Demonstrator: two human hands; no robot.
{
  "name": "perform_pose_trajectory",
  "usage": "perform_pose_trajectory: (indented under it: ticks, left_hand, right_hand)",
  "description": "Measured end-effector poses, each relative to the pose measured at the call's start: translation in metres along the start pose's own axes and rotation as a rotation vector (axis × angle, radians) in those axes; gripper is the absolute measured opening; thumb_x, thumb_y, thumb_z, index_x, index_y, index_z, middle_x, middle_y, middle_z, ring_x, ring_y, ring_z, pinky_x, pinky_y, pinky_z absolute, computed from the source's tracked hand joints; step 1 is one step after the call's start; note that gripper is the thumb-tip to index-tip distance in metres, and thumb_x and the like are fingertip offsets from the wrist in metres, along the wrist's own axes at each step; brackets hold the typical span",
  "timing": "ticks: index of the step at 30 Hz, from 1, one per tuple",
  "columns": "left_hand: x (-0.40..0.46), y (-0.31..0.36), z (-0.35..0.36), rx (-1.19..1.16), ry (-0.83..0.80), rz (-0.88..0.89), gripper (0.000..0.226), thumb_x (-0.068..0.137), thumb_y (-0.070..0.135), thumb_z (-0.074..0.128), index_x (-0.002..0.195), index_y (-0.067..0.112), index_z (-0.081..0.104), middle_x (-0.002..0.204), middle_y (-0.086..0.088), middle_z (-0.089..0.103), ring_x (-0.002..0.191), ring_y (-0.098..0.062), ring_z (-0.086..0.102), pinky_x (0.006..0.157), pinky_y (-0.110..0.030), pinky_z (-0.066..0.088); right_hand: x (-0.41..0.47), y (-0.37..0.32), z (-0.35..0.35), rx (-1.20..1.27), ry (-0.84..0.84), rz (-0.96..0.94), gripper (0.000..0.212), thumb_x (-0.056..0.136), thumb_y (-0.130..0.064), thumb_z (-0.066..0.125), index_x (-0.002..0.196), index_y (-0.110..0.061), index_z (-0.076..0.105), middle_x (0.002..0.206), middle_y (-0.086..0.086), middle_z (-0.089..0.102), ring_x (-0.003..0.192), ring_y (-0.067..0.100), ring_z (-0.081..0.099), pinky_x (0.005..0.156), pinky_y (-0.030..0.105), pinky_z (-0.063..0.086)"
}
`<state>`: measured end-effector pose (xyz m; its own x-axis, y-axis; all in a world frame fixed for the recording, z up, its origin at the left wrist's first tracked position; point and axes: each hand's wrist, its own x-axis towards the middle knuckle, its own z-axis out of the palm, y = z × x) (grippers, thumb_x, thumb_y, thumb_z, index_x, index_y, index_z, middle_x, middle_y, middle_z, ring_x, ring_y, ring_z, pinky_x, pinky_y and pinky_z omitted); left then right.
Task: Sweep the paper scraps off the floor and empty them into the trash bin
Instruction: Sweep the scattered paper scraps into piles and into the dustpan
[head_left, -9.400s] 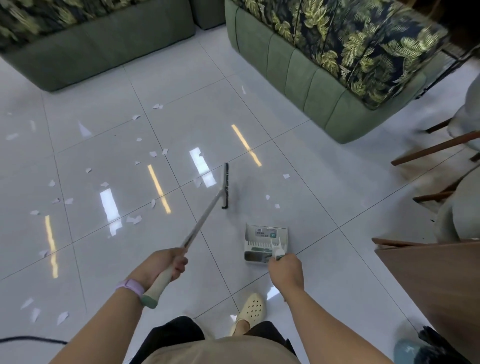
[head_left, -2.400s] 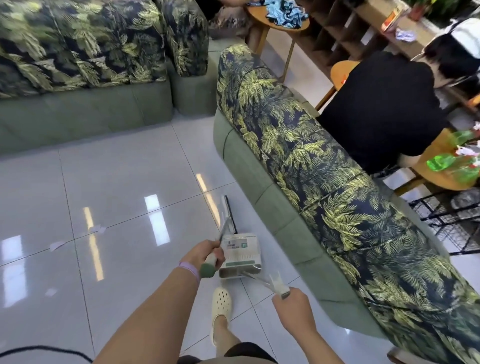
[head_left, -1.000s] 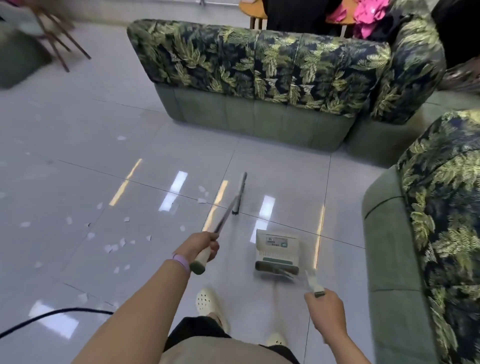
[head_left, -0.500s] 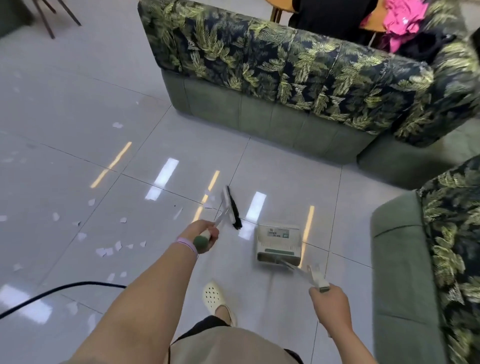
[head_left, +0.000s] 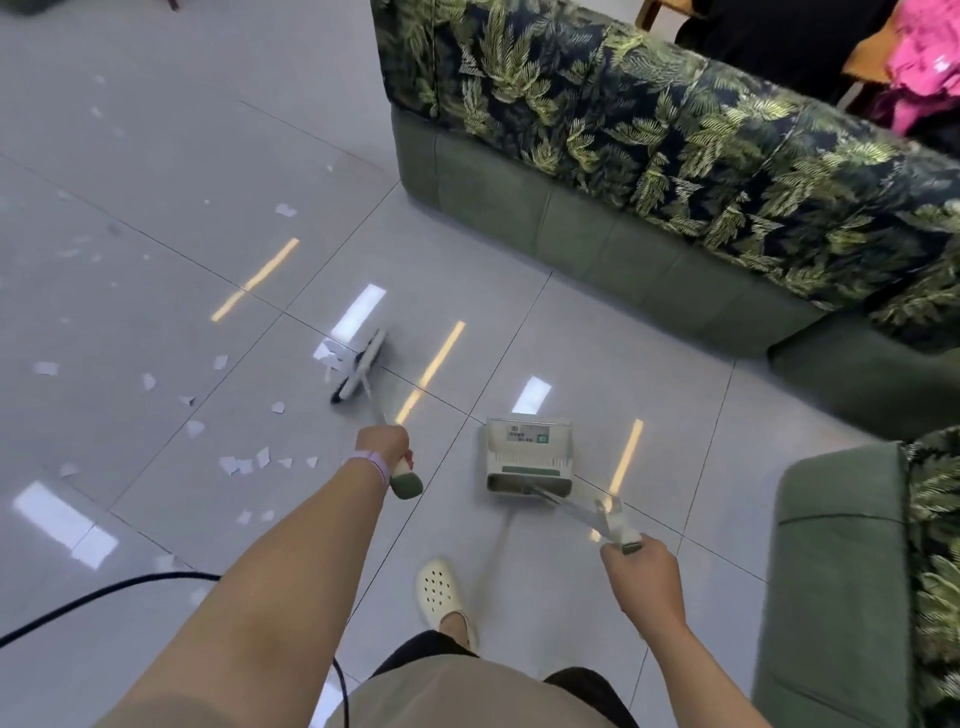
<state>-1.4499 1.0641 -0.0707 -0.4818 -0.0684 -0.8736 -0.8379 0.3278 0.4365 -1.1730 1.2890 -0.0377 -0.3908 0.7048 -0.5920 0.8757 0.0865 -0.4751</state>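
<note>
Paper scraps (head_left: 244, 462) lie scattered on the floor (head_left: 156, 291) beside the broom (head_left: 358, 369). Left hand (head_left: 382, 447) grips its handle. Right hand (head_left: 641, 569) grips the dustpan (head_left: 527, 457) handle.

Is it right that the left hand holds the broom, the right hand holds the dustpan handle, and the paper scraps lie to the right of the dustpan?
Not quite: in the head view the paper scraps lie left of the dustpan, beside the broom. The left hand and right hand are as stated.

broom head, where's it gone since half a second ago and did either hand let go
The broom head has swung left onto the scraps, away from the dustpan. Nothing was let go: the left hand still grips the broom, the right hand the dustpan handle. The dustpan stays on the floor.
</note>
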Motion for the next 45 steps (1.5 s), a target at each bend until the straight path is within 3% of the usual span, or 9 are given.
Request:
perform_pose_trajectory:
  ticks: [4, 7, 13, 21, 32, 38, 45]
  left_hand:
    - [-0.005, -0.002, -0.015, -0.266, 0.067, -0.010, 0.013, 0.091, -0.001, 0.042, 0.082, 0.005, 0.048, 0.050, -0.007, 0.052, 0.045, -0.021, 0.047, 0.046, -0.021, 0.039]
    - [-0.015, -0.004, -0.038, -0.442, 0.071, -0.060, 0.017, 0.097, 0.006, 0.045, 0.080, 0.008, 0.046, 0.051, -0.004, 0.048, 0.040, -0.015, 0.043, 0.049, -0.022, 0.036]
    - [-0.062, -0.009, -0.068, -0.447, 0.022, -0.096, 0.006, 0.101, 0.006, 0.047, 0.095, 0.005, 0.047, 0.062, -0.006, 0.044, 0.033, -0.010, 0.038, 0.033, -0.014, 0.032]
    - [-0.103, -0.024, -0.039, -0.446, -0.017, -0.198, 0.013, 0.098, 0.009, 0.055, 0.108, 0.003, 0.051, 0.066, -0.009, 0.051, 0.040, -0.012, 0.040, 0.033, -0.017, 0.033]
    - [-0.117, -0.039, -0.017, -0.512, -0.162, -0.352, 0.012, 0.099, 0.015, 0.051, 0.107, 0.006, 0.048, 0.072, -0.008, 0.055, 0.041, -0.009, 0.046, 0.036, -0.015, 0.041]
    - [-0.083, -0.053, -0.069, -0.703, -0.241, -0.402, 0.020, 0.101, 0.014, 0.049, 0.116, 0.001, 0.046, 0.075, -0.009, 0.048, 0.042, -0.010, 0.049, 0.036, -0.015, 0.041]
    - [-0.034, -0.040, -0.187, -0.777, -0.130, -0.319, 0.006, 0.101, 0.006, 0.044, 0.107, 0.003, 0.042, 0.074, -0.009, 0.046, 0.040, -0.014, 0.048, 0.032, -0.019, 0.041]
  right_hand:
    - [0.011, -0.017, 0.002, -0.010, -0.029, -0.029, 0.019, 0.083, -0.018, 0.058, 0.069, -0.005, 0.053, 0.057, 0.004, 0.048, 0.051, 0.020, 0.041, 0.050, 0.029, 0.033]
    - [0.022, -0.035, 0.007, -0.006, -0.073, -0.079, 0.021, 0.083, -0.013, 0.058, 0.064, -0.008, 0.049, 0.057, 0.004, 0.046, 0.052, 0.020, 0.040, 0.052, 0.030, 0.032]
    - [0.064, -0.086, 0.017, -0.046, -0.160, -0.177, 0.020, 0.082, -0.014, 0.056, 0.074, 0.004, 0.054, 0.059, 0.006, 0.049, 0.052, 0.021, 0.043, 0.051, 0.029, 0.035]
    - [0.127, -0.153, -0.005, -0.139, -0.245, -0.325, 0.017, 0.084, -0.018, 0.059, 0.074, -0.004, 0.059, 0.067, 0.015, 0.062, 0.062, 0.038, 0.064, 0.056, 0.036, 0.052]
    - [0.146, -0.191, 0.002, -0.255, -0.300, -0.387, 0.016, 0.080, -0.021, 0.058, 0.073, -0.007, 0.059, 0.068, 0.014, 0.064, 0.063, 0.037, 0.064, 0.058, 0.054, 0.060]
    - [0.135, -0.201, 0.016, -0.269, -0.294, -0.336, 0.016, 0.084, -0.017, 0.056, 0.075, -0.005, 0.060, 0.073, 0.018, 0.063, 0.070, 0.041, 0.068, 0.039, 0.038, 0.052]
    - [0.092, -0.220, 0.069, -0.265, -0.239, -0.346, 0.021, 0.088, -0.016, 0.059, 0.075, -0.001, 0.060, 0.065, 0.021, 0.062, 0.059, 0.039, 0.066, 0.050, 0.032, 0.050]
